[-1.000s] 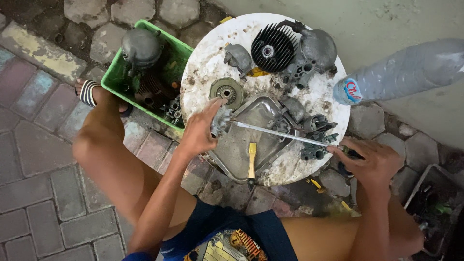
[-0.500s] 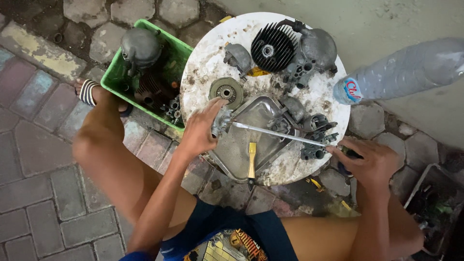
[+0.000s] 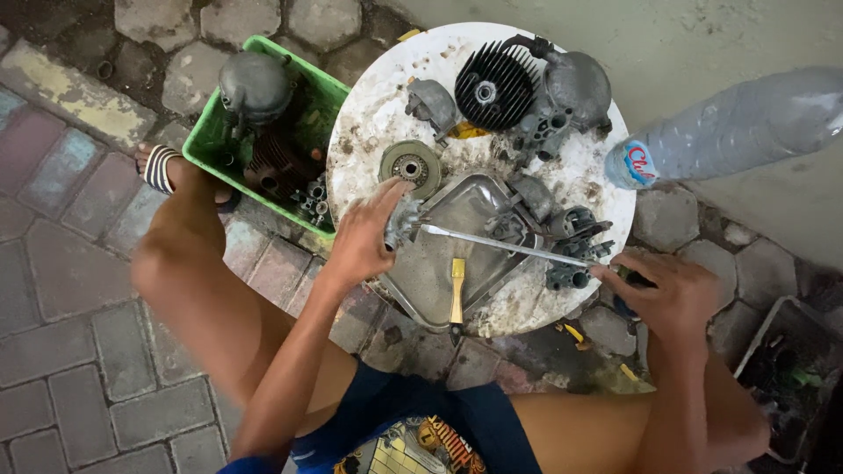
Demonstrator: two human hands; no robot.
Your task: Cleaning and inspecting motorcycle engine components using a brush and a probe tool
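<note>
Here, left hand (image 3: pixel 364 237) on small part (image 3: pixel 401 224)

Left hand (image 3: pixel 364 235): grips a small metal part (image 3: pixel 402 224) over the steel tray (image 3: pixel 439 272).
Right hand (image 3: pixel 672 294): holds a long screwdriver (image 3: pixel 500 246), tip at the part.
Brush (image 3: pixel 457 290): tray's 6 o'clock edge.
Finned cylinder head (image 3: pixel 492 86): 12 o'clock on round table (image 3: pixel 378 114).
Green crate (image 3: pixel 211 145): 9 o'clock.

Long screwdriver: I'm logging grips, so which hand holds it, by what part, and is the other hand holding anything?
The right hand grips the long screwdriver by its handle end; the left hand pinches a small metal engine part at the tip.
</note>
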